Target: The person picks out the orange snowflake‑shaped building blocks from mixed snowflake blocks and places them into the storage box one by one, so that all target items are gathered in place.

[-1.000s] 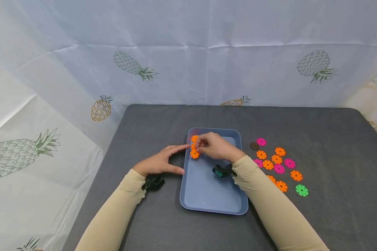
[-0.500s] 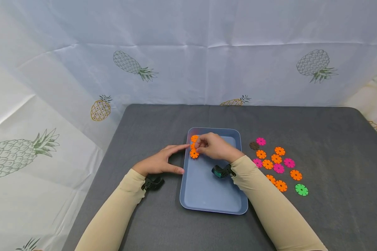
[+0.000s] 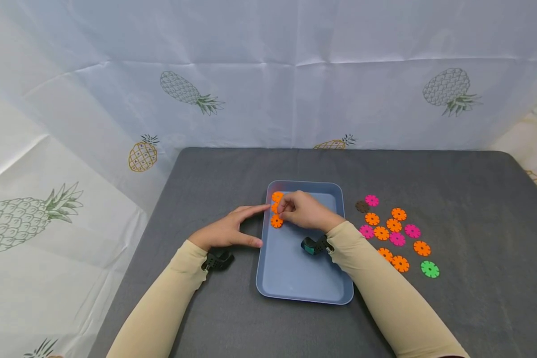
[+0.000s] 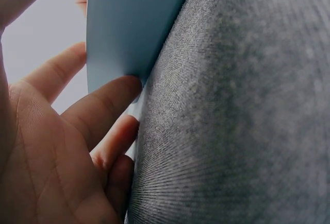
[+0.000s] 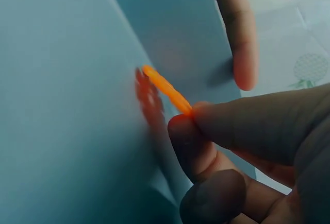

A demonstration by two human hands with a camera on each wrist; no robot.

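My right hand (image 3: 311,211) is over the upper left part of the blue tray (image 3: 304,263). Its thumb and index finger pinch an orange notched plastic disc (image 5: 167,90), which appears edge-on close to the tray wall in the right wrist view. In the head view, orange discs (image 3: 278,197) form a column along the tray's left side, partly covered by the right fingers. My left hand (image 3: 228,231) is beside the tray with fingers spread. Its index finger and thumb reach the left rim, and in the left wrist view the fingertips meet the tray's outer wall (image 4: 129,28).
Loose notched discs lie on the grey tablecloth (image 3: 474,209) right of the tray: several orange ones (image 3: 400,263), several pink ones (image 3: 412,230), a brown one (image 3: 362,206) and a green one (image 3: 430,269). A pineapple-print curtain (image 3: 259,99) hangs behind the table.
The nearest orange disc in the tray has shifted slightly towards the person, beside the right fingertips. Both hands stay almost where they were.
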